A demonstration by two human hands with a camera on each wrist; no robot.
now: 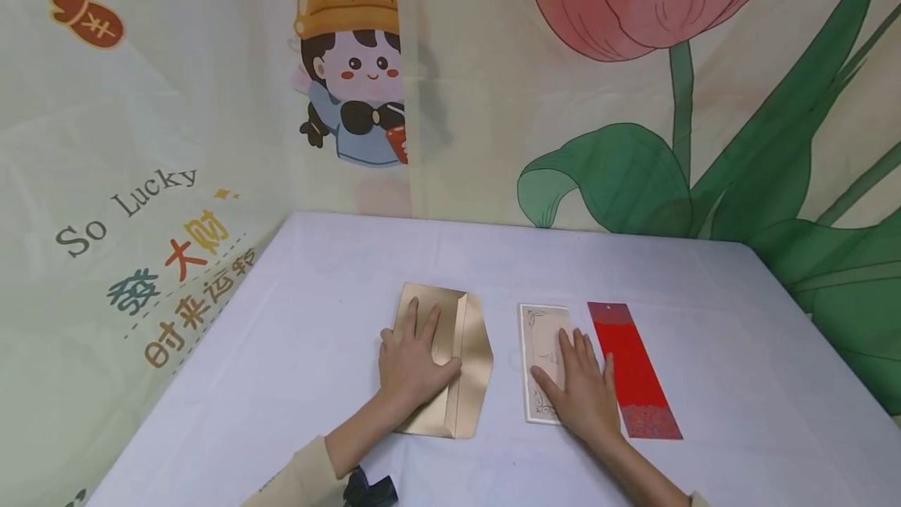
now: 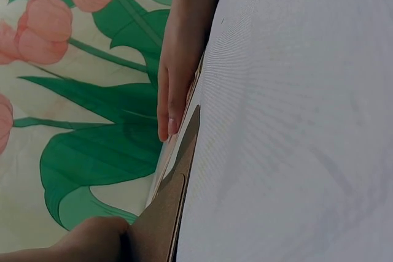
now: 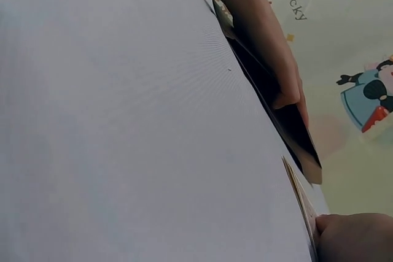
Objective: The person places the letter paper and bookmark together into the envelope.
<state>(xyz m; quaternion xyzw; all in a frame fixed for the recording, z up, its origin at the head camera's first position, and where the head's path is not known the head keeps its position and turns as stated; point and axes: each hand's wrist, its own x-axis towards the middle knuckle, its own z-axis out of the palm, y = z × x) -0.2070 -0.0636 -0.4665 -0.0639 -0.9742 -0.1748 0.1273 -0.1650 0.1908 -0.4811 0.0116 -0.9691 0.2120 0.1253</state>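
Note:
My left hand (image 1: 415, 370) lies with spread fingers on a gold envelope (image 1: 476, 370), whose pointed flap is on the right. In the left wrist view the thumb (image 2: 95, 236) rests at the envelope's (image 2: 161, 222) surface. To the right, my right hand (image 1: 587, 393) rests flat on a cream card (image 1: 540, 335) with an ornate printed border, covering its lower right part. The little finger of that hand overlaps the left edge of a red strip (image 1: 633, 366) with patterned ends and a small hole at the top. In the right wrist view, the card (image 3: 297, 188) shows edge-on beside the thumb.
A white cloth covers the table (image 1: 281, 366). Near its front edge, by the left sleeve (image 1: 299, 480), lies a black object (image 1: 371, 489), partly cut off by the frame. Behind stands a printed backdrop (image 1: 464, 100) with a cartoon figure and large tulips.

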